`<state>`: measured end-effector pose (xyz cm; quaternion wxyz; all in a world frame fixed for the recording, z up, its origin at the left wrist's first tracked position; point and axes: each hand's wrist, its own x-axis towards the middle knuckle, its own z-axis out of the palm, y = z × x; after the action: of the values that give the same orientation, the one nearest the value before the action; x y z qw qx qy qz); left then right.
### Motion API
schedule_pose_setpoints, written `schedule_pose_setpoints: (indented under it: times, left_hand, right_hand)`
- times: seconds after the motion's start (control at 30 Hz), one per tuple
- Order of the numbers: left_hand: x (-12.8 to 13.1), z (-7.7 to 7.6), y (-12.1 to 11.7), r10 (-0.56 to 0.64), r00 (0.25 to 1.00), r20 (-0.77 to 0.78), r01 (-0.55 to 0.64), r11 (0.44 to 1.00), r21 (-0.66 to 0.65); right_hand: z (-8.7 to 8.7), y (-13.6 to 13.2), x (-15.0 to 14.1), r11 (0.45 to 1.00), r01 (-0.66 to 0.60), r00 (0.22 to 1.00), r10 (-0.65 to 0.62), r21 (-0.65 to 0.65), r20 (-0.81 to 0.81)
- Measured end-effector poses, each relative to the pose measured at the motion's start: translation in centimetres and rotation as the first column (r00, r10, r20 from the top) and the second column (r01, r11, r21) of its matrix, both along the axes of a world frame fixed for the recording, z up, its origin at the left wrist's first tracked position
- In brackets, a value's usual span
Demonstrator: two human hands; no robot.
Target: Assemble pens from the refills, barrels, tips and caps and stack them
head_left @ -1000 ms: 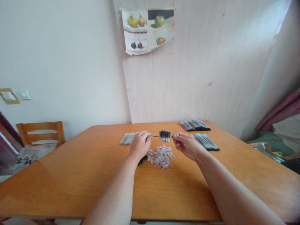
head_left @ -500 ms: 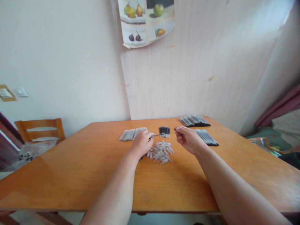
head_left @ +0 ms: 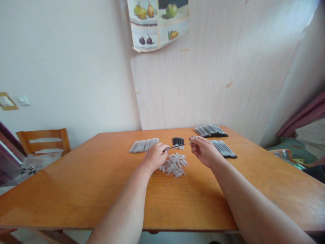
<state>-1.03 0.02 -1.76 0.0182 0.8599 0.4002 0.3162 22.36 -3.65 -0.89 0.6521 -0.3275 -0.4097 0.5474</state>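
A thin pen refill [head_left: 175, 147], dark along its left part and pale to the right, stretches between my two hands above the table. My left hand [head_left: 155, 157] pinches its left end, where a small greyish piece shows at the fingertips. Closed around the right end is my right hand [head_left: 203, 149]; what else lies in those fingers is hidden. Just below is a loose pile of small whitish translucent pen parts [head_left: 175, 166], partly behind my left hand. Behind the held refill lies a row of dark refills [head_left: 178, 141].
Clear pen barrels [head_left: 142, 145] lie in a row left of the refills. Pens with black ends form two groups at right, one nearer [head_left: 223, 149] and one farther [head_left: 210, 130]. A wooden chair [head_left: 43, 140] with a plastic bag [head_left: 38, 164] stands left of the table [head_left: 101, 196].
My left hand has shifted slightly right, toward my right hand, and more of the dark refill shows at its fingertips. My right hand has barely moved.
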Motion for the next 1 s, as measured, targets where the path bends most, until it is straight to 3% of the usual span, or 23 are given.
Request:
schedule_pose_setpoints:
  times: [0.2, 0.43, 0.7, 0.87, 1.0]
  left_hand:
    - [0.4, 0.2, -0.5, -0.027, 1.0, -0.004, 0.027, 1.0, -0.014]
    - [0.8, 0.1, -0.6, -0.076, 0.994, 0.078, 0.081, 0.994, -0.067]
    - [0.9, 0.2, -0.4, -0.019, 0.976, 0.216, 0.045, 0.992, -0.117]
    - [0.5, 0.4, 0.0, 0.026, 0.922, 0.387, 0.024, 0.992, -0.124]
    - [0.1, 0.3, 0.6, 0.078, 0.86, 0.505, 0.014, 0.984, -0.175]
  right_hand:
    - [0.5, -0.5, -0.2, 0.995, -0.1, 0.992, 0.1, 0.0, -0.081]
    - [-0.1, -0.5, -0.8, 0.978, -0.207, 0.978, 0.207, -0.017, -0.015]
    - [-0.4, -0.5, -1.0, 0.986, -0.155, 0.988, 0.157, -0.063, 0.014]
    - [-1.1, -0.2, -1.0, 0.993, -0.073, 0.978, 0.09, -0.095, 0.19]
    - [-1.3, -0.4, -1.3, 0.99, -0.047, 0.89, 0.103, -0.135, 0.445]
